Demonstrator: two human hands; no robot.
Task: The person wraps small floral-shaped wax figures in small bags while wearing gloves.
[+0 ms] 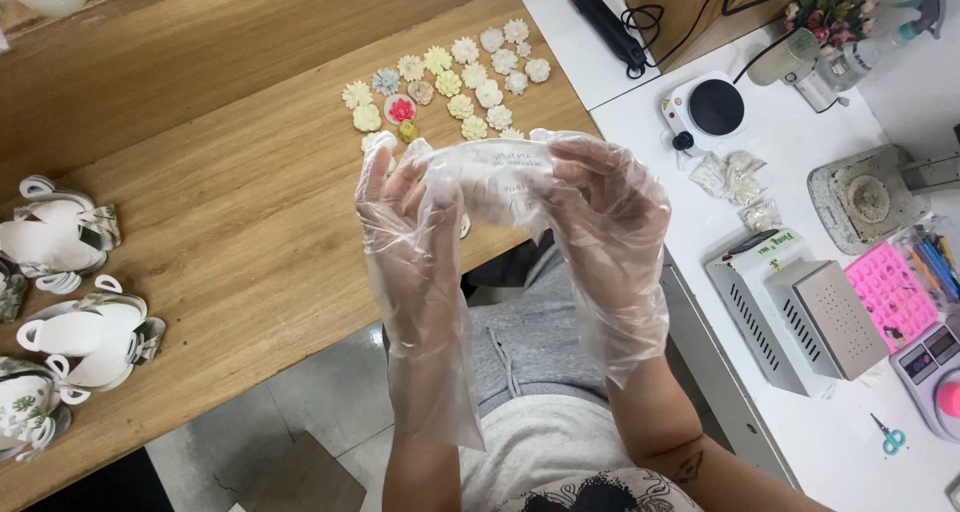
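Head view looks down on two hands in loose clear plastic gloves, raised over the near edge of a wooden table [230, 232]. The left hand [405, 207] and the right hand [605, 217] each pinch one end of a small clear plastic bag [500, 177], stretched between them; the fingers curl around its ends, and the layers of glove film make it hard to tell where glove stops and bag begins. Writing on the bag is blurred, and what it holds cannot be made out. Just beyond the hands lies a cluster of small cream flower shapes [470, 82], the nearest ones partly hidden behind the bag and fingers. At the left edge, stacked white paper cup cutouts [80, 332] are cut off by the frame. To the right, on a white table [800, 442], stand a metal box-like device [795, 312] and a small black hotplate [712, 107].
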